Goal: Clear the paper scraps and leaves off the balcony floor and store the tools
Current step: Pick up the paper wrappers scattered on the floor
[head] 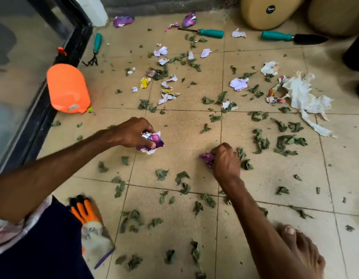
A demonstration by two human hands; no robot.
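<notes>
Here, the left hand (132, 132) curls fingers and thumb round a wad of purple-and-white paper scraps (152, 140), while the right hand (226, 163) closes its fingers on another purple scrap (207, 157) low over the tiled floor (180, 125). Light, soft and crumpled, such paper should bunch easily in a fist. The limp leaves (246, 164) just right of those fingers look better scooped in handfuls, and the green-handled tools (275, 36) lie well beyond the fingertips.

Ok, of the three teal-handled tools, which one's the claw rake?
The leftmost tool, beside the black door frame: bent black prongs. The middle one has a thin spike, the right one a broad black blade.
</notes>
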